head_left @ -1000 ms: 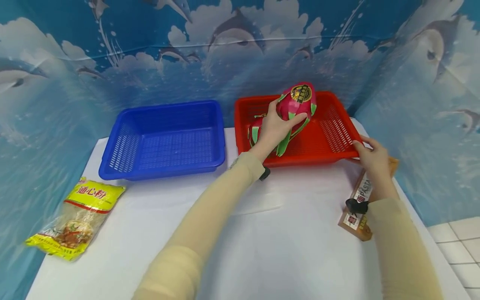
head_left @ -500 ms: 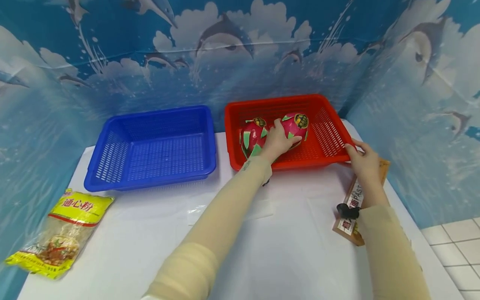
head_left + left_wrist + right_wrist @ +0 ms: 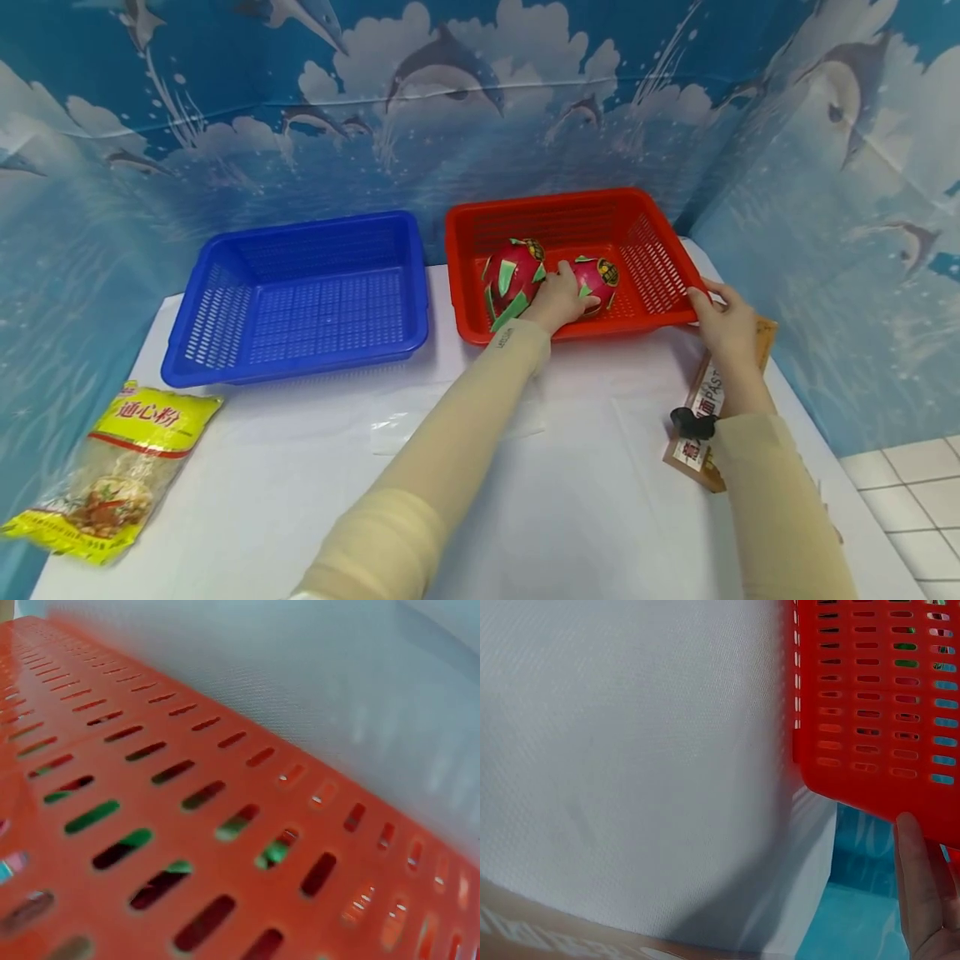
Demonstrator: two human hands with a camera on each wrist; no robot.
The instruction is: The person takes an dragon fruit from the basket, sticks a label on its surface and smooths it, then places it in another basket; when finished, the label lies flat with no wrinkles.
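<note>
Inside the red basket (image 3: pixel 468 312), my left hand (image 3: pixel 557 302) holds a pink dragon fruit (image 3: pixel 592 279) with green scales and a dark label, low near the front wall. The thumb lies along its front and part of the fruit is hidden. A second dragon fruit (image 3: pixel 516 271) rests just left of that hand. My right hand (image 3: pixel 726 321) grips the basket's front right corner, its fingers partly hidden at the rim. In the left wrist view, the slotted basket wall (image 3: pixel 225 772) fills the foreground, with green and pink showing through. The right wrist view shows the right thumb (image 3: pixel 919 877) against the basket corner.
A blue basket (image 3: pixel 330 362) stands left of the red one. A yellow-and-clear pasta bag (image 3: pixel 123 475) lies at the left, and a brown PASTA box (image 3: pixel 701 454) lies partly under my right forearm. Patterned curtains (image 3: pixel 465 158) rise behind and beside the white table (image 3: pixel 592 500).
My left hand has lowered the dragon fruit from above the red basket down inside it, toward the front wall. The right hand keeps its grip on the corner. The head view has shifted slightly.
</note>
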